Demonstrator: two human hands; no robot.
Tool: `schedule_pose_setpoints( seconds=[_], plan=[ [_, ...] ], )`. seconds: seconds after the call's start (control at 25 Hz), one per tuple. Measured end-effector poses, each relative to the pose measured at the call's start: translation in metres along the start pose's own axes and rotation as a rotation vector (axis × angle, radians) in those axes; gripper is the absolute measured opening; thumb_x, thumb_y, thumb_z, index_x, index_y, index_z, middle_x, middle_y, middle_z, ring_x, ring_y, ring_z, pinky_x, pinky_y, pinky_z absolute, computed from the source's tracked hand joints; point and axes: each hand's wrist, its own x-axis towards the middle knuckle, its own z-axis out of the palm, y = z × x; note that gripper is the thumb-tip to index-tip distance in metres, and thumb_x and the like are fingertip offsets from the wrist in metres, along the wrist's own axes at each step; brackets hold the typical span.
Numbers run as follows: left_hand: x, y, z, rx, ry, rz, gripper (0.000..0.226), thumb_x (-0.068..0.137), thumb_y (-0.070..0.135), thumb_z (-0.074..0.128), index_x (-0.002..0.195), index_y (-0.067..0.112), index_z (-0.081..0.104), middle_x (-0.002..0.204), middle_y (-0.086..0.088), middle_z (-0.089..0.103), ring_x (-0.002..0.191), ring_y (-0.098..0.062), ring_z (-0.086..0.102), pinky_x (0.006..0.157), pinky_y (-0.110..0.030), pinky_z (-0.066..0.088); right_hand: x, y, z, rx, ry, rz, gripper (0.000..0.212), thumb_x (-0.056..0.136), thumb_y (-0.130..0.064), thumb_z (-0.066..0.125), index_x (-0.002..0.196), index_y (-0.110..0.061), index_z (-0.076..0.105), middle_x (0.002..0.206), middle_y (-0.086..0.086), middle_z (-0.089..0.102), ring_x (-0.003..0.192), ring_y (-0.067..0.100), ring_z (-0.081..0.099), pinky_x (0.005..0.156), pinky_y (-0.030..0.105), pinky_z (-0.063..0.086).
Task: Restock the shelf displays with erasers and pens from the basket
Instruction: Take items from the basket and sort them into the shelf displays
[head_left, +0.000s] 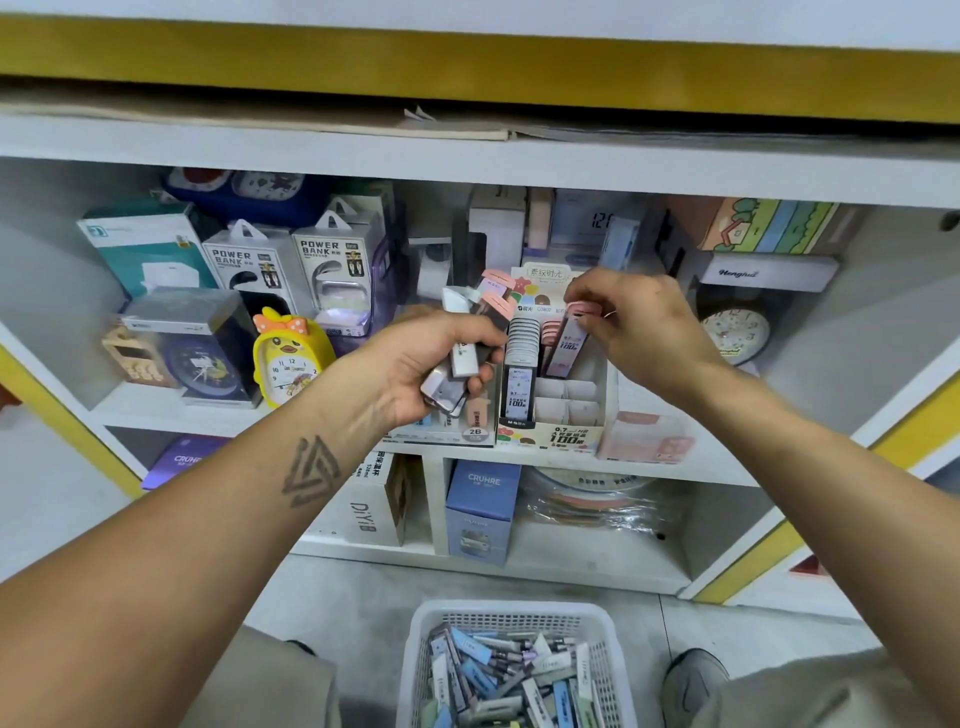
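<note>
While my right hand (631, 322) pinches a pink-capped case (569, 340) by its top, the case stands tilted in the back of the display box (550, 434) on the middle shelf (675, 467), just beside a row of grey-capped cases (521, 345) packed front to back in the left column. The front compartments on the right of that box show only white dividers. My left hand (431, 364) is curled round a bundle of cases (465, 345) — pink and white caps fanning out above my fingers — held just left of the box. Below, on the floor, the white basket (514, 616) sits between my knees, heaped with small packs in blue, white and grey. Further left on the shelf stands a yellow duck clock (291, 358), with power bank boxes (291, 265) behind it.
</note>
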Motion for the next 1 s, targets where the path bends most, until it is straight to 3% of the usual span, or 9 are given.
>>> schedule_pose_setpoints(
  seconds=[0.12, 0.4, 0.6, 0.76, 0.88, 1.0],
  plan=[
    [-0.001, 0.000, -0.001, 0.003, -0.004, 0.009, 0.016, 0.085, 0.000, 0.065, 0.101, 0.001, 0.064, 0.071, -0.013, 0.062, 0.050, -0.017, 0.053, 0.040, -0.021, 0.043, -0.001, -0.001, 0.005, -0.032, 0.019, -0.040, 0.022, 0.090, -0.002, 0.064, 0.106, -0.015, 0.069, 0.091, 0.004, 0.074, 0.085, 0.023, 0.068, 0.078, 0.039, 0.056],
    [-0.003, -0.002, -0.006, 0.026, -0.017, 0.018, 0.017, 0.083, -0.001, 0.066, 0.100, 0.001, 0.063, 0.073, -0.015, 0.062, 0.051, -0.020, 0.051, 0.042, -0.024, 0.044, 0.002, -0.006, 0.004, -0.018, 0.083, -0.038, 0.020, 0.091, -0.003, 0.064, 0.106, -0.016, 0.070, 0.091, 0.002, 0.074, 0.085, 0.020, 0.070, 0.079, 0.038, 0.058],
    [-0.005, -0.004, -0.008, 0.046, -0.025, 0.025, 0.014, 0.084, -0.002, 0.064, 0.097, 0.003, 0.064, 0.070, -0.014, 0.061, 0.049, -0.019, 0.051, 0.042, -0.023, 0.043, 0.001, -0.007, 0.009, -0.023, -0.069, 0.019, 0.026, 0.087, -0.002, 0.067, 0.104, -0.022, 0.068, 0.088, -0.001, 0.071, 0.084, 0.019, 0.067, 0.078, 0.034, 0.056],
    [-0.006, -0.007, -0.006, 0.055, -0.019, 0.008, 0.013, 0.084, -0.002, 0.065, 0.097, 0.002, 0.063, 0.069, -0.014, 0.061, 0.048, -0.019, 0.051, 0.041, -0.023, 0.043, -0.003, -0.004, 0.017, 0.016, -0.176, 0.104, 0.024, 0.085, -0.002, 0.068, 0.093, -0.024, 0.063, 0.082, -0.005, 0.070, 0.079, 0.016, 0.067, 0.074, 0.038, 0.058],
    [-0.005, -0.010, -0.004, 0.067, -0.011, 0.000, 0.017, 0.082, -0.003, 0.068, 0.098, 0.000, 0.063, 0.071, -0.016, 0.062, 0.049, -0.020, 0.053, 0.041, -0.023, 0.044, -0.006, -0.006, 0.019, -0.058, -0.197, 0.032, 0.015, 0.090, -0.009, 0.069, 0.099, -0.021, 0.074, 0.095, -0.001, 0.074, 0.090, 0.020, 0.067, 0.083, 0.037, 0.055],
    [-0.005, -0.012, -0.002, 0.066, -0.030, -0.006, 0.017, 0.081, -0.004, 0.069, 0.097, -0.002, 0.065, 0.070, -0.017, 0.065, 0.048, -0.020, 0.056, 0.042, -0.023, 0.046, -0.002, -0.009, 0.016, -0.179, -0.089, -0.004, 0.014, 0.093, -0.014, 0.065, 0.101, -0.016, 0.077, 0.100, 0.002, 0.074, 0.091, 0.022, 0.066, 0.081, 0.036, 0.053]
  ],
)
